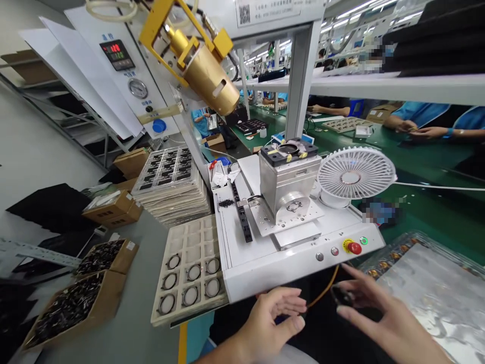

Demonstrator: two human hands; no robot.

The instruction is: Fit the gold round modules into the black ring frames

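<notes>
Below, the right hand (394, 323) pinches a small dark part (342, 296); the empty left hand (267, 323) stands spread, farther off.

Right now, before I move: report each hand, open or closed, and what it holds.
Left hand: half open, holding nothing.
Right hand: pinching a small black object, holding it.

The left hand (265, 321) and right hand (394, 326) are seen bare. A pale cloth (291, 356), prob. of the shirt, is seen betw. them at lower edge.
</notes>
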